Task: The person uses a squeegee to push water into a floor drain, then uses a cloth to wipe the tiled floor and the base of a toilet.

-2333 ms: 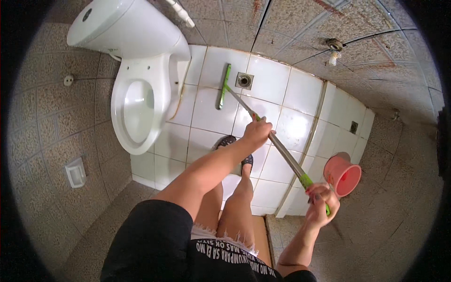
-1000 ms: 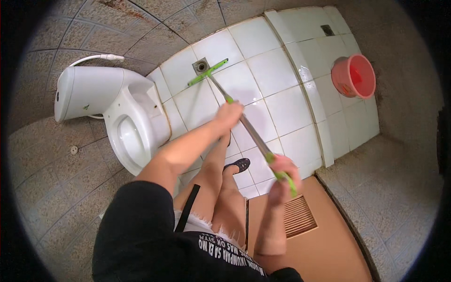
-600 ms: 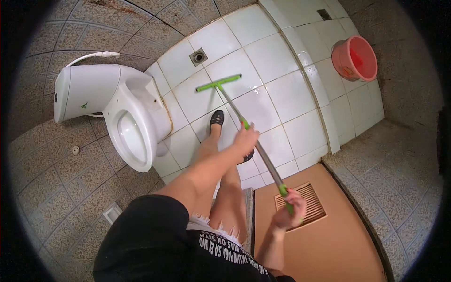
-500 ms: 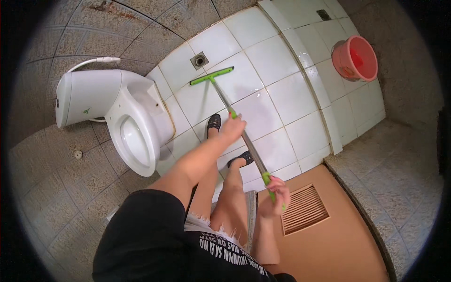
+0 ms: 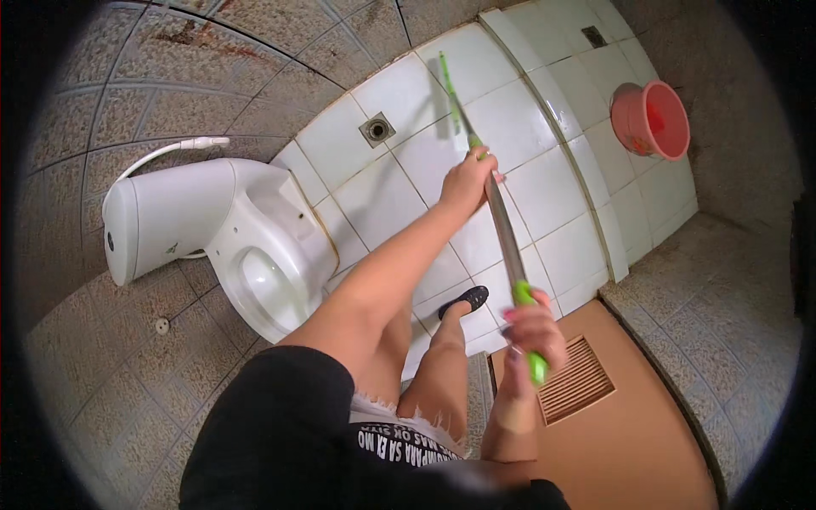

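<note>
I hold a long floor squeegee with a metal pole, green grips and a narrow green blade. My left hand is wrapped round the pole near the blade end. Farther back, my right hand grips the green handle end, slightly blurred. The blade points away from me over the white floor tiles, nearly in line with the pole. A faint shadow lies beside it; whether it touches the tiles I cannot tell. To its left is a square floor drain.
A white toilet with a bidet hose stands at left. A raised tiled ledge crosses the floor at right. Beyond it sit a pink bucket and another drain. An orange-brown door with a vent is at lower right.
The squeegee has swung right, away from the drain, and its blade has turned from crosswise to nearly lengthwise. Both hands moved right with it, the left one also farther forward.
</note>
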The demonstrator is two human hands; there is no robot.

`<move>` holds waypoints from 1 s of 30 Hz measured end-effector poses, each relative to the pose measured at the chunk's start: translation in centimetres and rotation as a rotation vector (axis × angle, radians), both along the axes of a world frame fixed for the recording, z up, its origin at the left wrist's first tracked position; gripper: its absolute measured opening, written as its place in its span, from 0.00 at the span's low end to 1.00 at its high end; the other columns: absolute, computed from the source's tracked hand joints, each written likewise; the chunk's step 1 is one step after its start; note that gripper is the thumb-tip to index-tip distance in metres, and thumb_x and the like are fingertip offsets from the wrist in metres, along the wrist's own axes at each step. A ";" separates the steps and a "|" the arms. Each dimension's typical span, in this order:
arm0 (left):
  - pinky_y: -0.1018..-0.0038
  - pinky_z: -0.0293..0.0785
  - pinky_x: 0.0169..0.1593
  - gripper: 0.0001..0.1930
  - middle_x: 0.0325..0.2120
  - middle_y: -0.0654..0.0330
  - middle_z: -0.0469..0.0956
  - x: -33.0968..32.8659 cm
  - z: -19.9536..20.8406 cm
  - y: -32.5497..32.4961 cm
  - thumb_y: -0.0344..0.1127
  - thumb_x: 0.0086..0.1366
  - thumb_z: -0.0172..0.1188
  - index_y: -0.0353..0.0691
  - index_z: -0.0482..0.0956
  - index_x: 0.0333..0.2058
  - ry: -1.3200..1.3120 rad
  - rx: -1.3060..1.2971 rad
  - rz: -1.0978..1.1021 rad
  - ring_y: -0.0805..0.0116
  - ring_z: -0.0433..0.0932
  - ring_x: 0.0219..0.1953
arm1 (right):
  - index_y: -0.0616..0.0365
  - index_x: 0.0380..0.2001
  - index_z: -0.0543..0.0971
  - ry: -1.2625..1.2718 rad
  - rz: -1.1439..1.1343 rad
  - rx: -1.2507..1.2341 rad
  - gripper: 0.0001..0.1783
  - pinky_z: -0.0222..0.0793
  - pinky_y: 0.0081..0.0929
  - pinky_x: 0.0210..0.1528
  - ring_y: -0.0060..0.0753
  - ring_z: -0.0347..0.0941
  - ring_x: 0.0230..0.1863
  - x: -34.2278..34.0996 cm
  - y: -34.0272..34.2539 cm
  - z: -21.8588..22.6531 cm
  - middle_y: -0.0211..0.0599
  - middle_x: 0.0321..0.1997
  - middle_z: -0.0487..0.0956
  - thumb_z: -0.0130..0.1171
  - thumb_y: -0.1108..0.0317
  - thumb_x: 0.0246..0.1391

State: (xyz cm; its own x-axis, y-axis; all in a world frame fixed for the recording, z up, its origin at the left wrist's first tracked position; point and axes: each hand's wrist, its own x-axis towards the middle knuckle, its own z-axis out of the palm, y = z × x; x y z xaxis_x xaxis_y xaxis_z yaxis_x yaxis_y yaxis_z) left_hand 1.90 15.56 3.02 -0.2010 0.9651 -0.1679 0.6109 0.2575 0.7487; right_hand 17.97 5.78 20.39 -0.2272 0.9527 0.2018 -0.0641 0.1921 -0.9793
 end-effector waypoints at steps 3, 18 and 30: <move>0.65 0.73 0.43 0.10 0.50 0.49 0.69 -5.4 -3.5 0.7 0.39 0.55 0.61 0.42 0.72 0.32 0.045 -0.011 -0.167 0.47 0.74 0.42 | 0.57 0.15 0.69 -0.275 0.412 0.118 0.06 0.59 0.44 0.50 0.37 0.72 0.32 -4.7 2.0 -2.0 0.35 0.23 0.72 0.57 0.72 0.31; 0.62 0.74 0.41 0.14 0.53 0.50 0.66 -10.7 -2.4 -18.6 0.45 0.55 0.59 0.44 0.71 0.35 0.034 -0.283 -0.008 0.46 0.75 0.39 | 0.54 0.14 0.66 -0.128 0.923 0.103 0.12 0.55 0.37 0.43 0.33 0.64 0.26 -10.1 -8.1 1.4 0.29 0.20 0.66 0.59 0.68 0.25; 0.64 0.69 0.42 0.05 0.36 0.52 0.75 -16.0 -5.6 -14.5 0.34 0.54 0.57 0.41 0.73 0.28 0.119 -0.208 0.046 0.52 0.73 0.44 | 0.57 0.15 0.67 0.122 0.162 -0.351 0.05 0.54 0.33 0.45 0.36 0.72 0.32 -10.3 -2.6 -3.6 0.36 0.24 0.74 0.53 0.75 0.37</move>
